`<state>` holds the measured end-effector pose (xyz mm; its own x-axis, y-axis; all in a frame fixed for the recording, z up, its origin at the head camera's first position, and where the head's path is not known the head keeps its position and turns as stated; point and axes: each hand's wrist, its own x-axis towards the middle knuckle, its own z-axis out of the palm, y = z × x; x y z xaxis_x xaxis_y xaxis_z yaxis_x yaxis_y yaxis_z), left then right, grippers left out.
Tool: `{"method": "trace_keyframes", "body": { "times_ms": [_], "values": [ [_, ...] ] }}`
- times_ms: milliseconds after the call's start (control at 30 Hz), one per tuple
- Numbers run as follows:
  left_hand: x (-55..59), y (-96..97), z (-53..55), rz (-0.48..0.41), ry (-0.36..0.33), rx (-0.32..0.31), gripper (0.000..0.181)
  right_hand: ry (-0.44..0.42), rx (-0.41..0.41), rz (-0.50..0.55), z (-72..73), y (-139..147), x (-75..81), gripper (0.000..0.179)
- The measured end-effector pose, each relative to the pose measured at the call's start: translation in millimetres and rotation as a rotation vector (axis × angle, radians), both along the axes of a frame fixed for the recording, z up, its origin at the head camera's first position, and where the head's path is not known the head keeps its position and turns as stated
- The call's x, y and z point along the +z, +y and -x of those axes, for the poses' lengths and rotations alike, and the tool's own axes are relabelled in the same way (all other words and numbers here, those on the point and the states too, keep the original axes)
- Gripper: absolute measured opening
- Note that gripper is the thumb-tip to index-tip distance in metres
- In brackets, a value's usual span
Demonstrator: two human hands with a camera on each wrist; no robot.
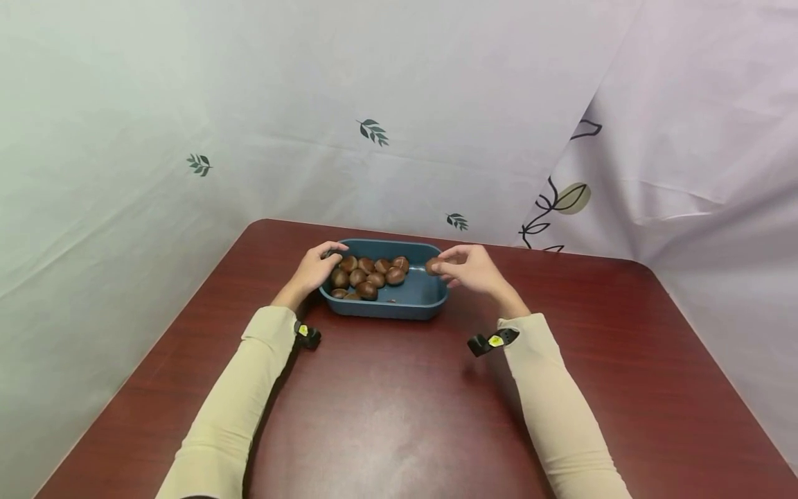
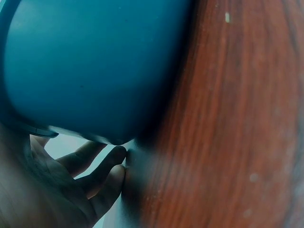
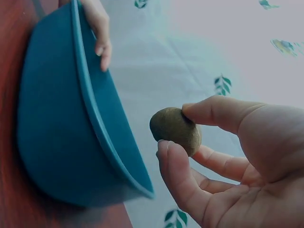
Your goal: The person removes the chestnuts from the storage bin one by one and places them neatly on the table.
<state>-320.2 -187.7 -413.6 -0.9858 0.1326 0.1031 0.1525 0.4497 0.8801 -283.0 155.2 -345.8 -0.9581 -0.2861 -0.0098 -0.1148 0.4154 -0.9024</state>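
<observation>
A single glossy brown, rounded chestnut (image 1: pixel 433 266) is pinched between the thumb and fingertips of the right hand (image 1: pixel 475 270). In the head view it is held at the right end of an oblong blue tub with rounded corners and a smooth finish (image 1: pixel 383 312), just inside the line of the rim; in the right wrist view it is seen raised clear of that rim.

The left end of the tub is gripped by the left hand (image 1: pixel 312 272): the rim is hooked over from above, while in the left wrist view further fingers are seen set slightly apart along the outside of the wall.

About a dozen more brown chestnuts (image 1: pixel 367 290) are gathered in the left and middle part of the tub, many of them touching; the bare blue floor is exposed toward the right end. The tub is set near the far edge of a dark red, wood-grained table (image 1: pixel 386 388).

Both forearms are covered by cream long sleeves (image 1: pixel 561 402), and a black strap with a small black device (image 1: pixel 308 336) is worn at each wrist. The table is backed by pale hanging fabric (image 1: pixel 436 83), printed with dark green leaf sprigs (image 1: pixel 373 132).
</observation>
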Motion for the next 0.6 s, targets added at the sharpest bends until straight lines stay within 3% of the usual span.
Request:
{"method": "trace_keyframes", "body": {
  "times_ms": [333,600],
  "values": [
    [-2.0,-0.7,0.9,0.012,0.004,0.001,0.033,0.004,-0.112,0.017,4.0,32.7,-2.5,0.041],
    [-2.0,-1.1,0.1,0.006,-0.008,-0.009,0.033,-0.064,-0.187,0.053,9.5,50.0,-24.5,0.041]
  ]
}}
